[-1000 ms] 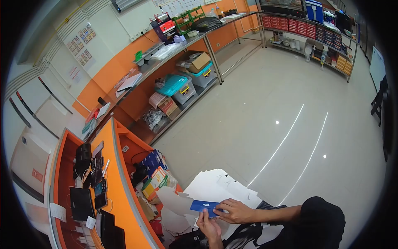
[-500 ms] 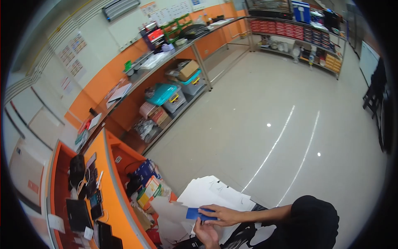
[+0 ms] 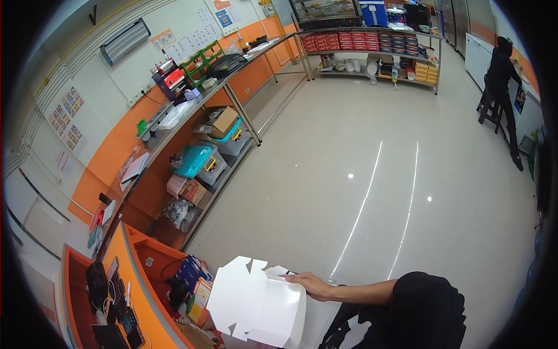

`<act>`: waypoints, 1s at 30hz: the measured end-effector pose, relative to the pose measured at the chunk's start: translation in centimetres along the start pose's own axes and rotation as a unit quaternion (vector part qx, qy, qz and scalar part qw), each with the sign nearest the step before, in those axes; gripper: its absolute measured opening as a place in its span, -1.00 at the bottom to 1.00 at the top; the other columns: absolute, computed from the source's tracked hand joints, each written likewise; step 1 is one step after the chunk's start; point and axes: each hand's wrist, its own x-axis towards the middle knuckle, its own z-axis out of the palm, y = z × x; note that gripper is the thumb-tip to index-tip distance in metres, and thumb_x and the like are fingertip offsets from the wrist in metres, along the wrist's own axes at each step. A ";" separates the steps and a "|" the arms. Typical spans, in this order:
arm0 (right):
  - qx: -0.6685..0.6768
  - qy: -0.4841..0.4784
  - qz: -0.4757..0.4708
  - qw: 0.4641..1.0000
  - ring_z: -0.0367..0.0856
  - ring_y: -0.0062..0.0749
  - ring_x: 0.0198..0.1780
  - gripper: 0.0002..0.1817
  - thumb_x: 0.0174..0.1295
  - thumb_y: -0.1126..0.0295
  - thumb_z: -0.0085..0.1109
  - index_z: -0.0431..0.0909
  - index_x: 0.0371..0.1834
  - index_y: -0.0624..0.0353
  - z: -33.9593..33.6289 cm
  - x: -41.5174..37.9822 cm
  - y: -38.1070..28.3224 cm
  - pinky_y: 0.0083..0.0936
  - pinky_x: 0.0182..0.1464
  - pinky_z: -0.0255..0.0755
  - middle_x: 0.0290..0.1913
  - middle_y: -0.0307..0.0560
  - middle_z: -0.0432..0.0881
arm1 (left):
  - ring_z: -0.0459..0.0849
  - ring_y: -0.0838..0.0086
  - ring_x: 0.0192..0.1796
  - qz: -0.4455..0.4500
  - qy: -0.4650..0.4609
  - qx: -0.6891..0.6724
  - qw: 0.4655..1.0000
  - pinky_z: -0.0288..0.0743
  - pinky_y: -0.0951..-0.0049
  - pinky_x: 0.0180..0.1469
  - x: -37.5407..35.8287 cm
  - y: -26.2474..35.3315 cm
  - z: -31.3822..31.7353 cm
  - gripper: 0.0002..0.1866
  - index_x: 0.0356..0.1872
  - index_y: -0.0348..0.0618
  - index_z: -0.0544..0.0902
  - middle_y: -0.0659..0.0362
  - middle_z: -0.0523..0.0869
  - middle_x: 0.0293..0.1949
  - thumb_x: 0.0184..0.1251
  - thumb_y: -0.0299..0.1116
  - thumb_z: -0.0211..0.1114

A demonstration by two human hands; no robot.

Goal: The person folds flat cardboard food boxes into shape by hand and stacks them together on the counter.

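A white cardboard box blank (image 3: 256,299), with notched edges and creased flaps, is held up low in the head view. My right hand (image 3: 312,285) grips its upper right edge, fingers closed on the card. Nothing of my left hand shows; the blank may be covering it. More white card (image 3: 322,314) lies under and beside the blank, over my lap.
An orange counter (image 3: 131,264) with phones and cables stands on the left. Behind it, a metal shelf (image 3: 224,174) carries turquoise-lidded bins (image 3: 195,161). A person in black (image 3: 503,75) stands by a stool (image 3: 492,112) and white freezer at far right.
The white blank has been lifted and tilted up, and my right hand has moved from the blue flat piece to its edge. The blue piece and my left hand are out of sight. The view has shifted.
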 end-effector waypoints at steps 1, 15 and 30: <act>0.065 -0.005 0.053 0.996 0.42 -0.35 0.43 -0.41 0.51 0.08 0.14 0.47 0.42 0.29 0.0 0.1 -0.4 -0.44 0.48 0.23 0.41 -0.06 0.53 | 0.55 0.23 0.24 -0.244 -0.114 -0.353 0.896 0.54 0.25 0.22 -0.1 -1.0 -3.8 -0.43 0.46 -0.26 0.35 -0.14 0.48 0.34 0.59 -0.18 0.19; -0.518 -0.203 -0.316 0.769 0.33 0.13 0.45 -0.25 0.47 -0.05 0.09 0.23 0.56 0.19 3.0 -3.0 3.4 -0.06 0.48 0.21 0.42 0.28 0.35 | 0.55 0.24 0.23 -0.126 0.058 0.216 0.967 0.54 0.27 0.21 3.2 -3.9 5.8 -0.43 0.46 -0.25 0.36 -0.12 0.50 0.31 0.57 -0.20 0.22; -0.465 -0.366 -0.083 0.802 0.65 0.01 0.14 -0.47 0.32 0.12 0.36 0.56 0.21 0.25 5.7 -3.0 4.9 -0.14 0.13 0.56 0.07 0.20 0.68 | 0.55 0.26 0.22 -0.119 0.058 0.239 0.962 0.53 0.30 0.19 3.2 -4.5 5.5 -0.43 0.45 -0.23 0.37 -0.09 0.52 0.28 0.55 -0.22 0.25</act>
